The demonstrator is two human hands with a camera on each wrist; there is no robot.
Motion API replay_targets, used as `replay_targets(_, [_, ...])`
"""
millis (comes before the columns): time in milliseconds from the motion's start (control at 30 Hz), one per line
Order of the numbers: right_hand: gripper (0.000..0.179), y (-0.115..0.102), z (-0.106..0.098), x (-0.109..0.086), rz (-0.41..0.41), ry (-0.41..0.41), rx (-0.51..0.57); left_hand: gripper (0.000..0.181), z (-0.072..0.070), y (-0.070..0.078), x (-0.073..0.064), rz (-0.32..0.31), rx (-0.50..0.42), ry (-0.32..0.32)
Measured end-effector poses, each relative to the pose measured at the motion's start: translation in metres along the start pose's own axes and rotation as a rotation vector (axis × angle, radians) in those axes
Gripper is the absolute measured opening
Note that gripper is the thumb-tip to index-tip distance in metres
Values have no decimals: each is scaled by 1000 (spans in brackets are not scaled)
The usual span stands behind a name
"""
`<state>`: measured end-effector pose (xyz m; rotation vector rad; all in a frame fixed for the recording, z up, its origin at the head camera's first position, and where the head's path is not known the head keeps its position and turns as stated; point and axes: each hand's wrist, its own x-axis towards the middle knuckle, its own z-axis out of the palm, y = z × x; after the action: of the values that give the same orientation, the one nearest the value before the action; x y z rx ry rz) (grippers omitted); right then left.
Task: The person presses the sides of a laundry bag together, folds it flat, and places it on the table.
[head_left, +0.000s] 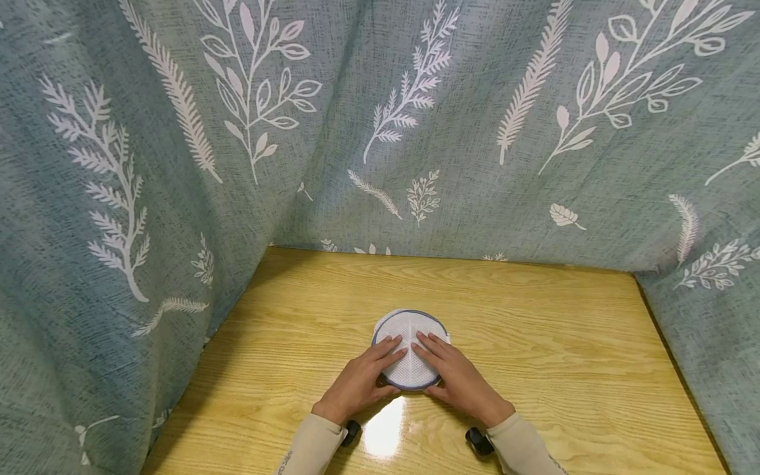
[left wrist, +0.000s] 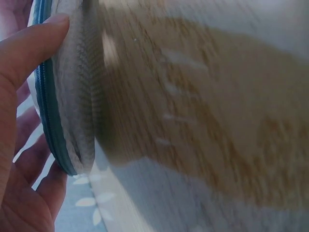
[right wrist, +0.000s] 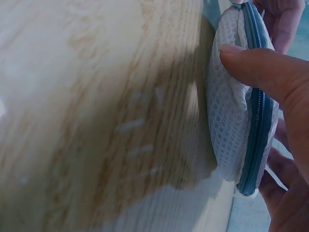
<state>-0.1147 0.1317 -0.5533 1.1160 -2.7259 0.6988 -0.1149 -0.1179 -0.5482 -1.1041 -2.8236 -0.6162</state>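
Observation:
A round white mesh bag with a blue zipper around its edge is held between both hands over the wooden table. My left hand grips its left side, fingers spread over the top face and thumb at the near edge. From the right, my right hand grips it the same way. In the left wrist view the thumb presses the mesh underside beside the blue zipper. The right wrist view shows the other thumb on the mesh, with the zipper running closed along the rim.
The wooden table has a bright light reflection near its front. A blue-green curtain with white leaf prints encloses it at the back and both sides. Small black wrist devices sit at the beige cuffs.

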Motion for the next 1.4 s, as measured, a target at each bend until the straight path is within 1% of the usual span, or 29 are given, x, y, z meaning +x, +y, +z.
replay_targets(167, [85,0,-1,-1,4,-4,8,79,1,0,0,-11,-12,-10])
replay_targets(500, [85,0,0,0,14,-14,7,79,2,-1,0,-2,-1,-7])
replay_targets(733, [84,0,3,0,-19,29,-14,81,3,-1,-1,-18,-21,-16])
replay_targets(900, [82,-1,3,0,-4,17,-1,81,3,-1,0,-30,-47,-24])
replay_targets(1167, [82,-2,2,0,2,16,-9,81,5,0,0,-46,-48,-41])
replay_targets(1400, [82,-2,2,1,14,1,0,80,2,1,2,-52,-65,-49])
